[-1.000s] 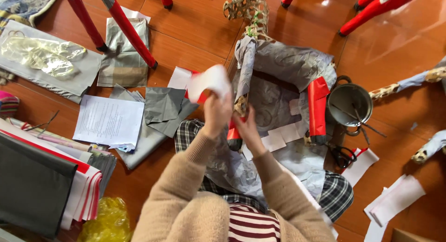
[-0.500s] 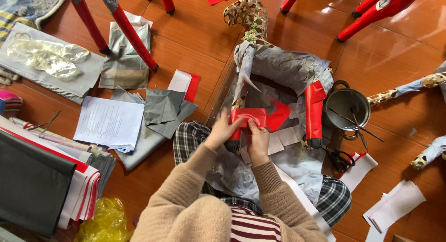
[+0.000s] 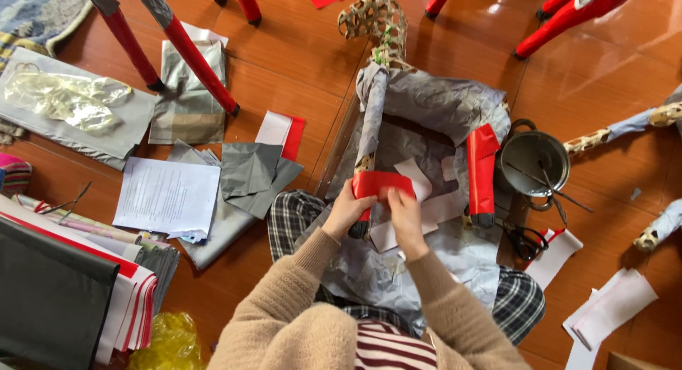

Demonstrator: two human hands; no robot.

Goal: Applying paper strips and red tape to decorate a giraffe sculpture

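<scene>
- While both hands meet over the lap, the left hand pinches the left end of a red paper piece, fingers curled around its edge.
- The right hand presses on the same red piece from below and to the right, thumb and fingers closed on it; the two hands sit just beside each other.
- That red piece lies wrapped across the lower end of a grey paper-covered leg of a woven animal frame, which rests on crumpled grey paper spread over the person's checked trousers.
- A second leg, covered in red paper, stands just right of the hands, between them and a metal pot holding thin sticks.
- Black scissors lie below the pot, beside white paper strips.
- White paper scraps lie on the grey paper, right behind the hands.
- To the left, well apart, lie a printed white sheet, folded grey sheets and a red-and-white slip.
- Red furniture legs stand on the wooden floor above those sheets.
- A stack of red, white and dark paper fills the lower left, with a yellow plastic bag beside it.
</scene>
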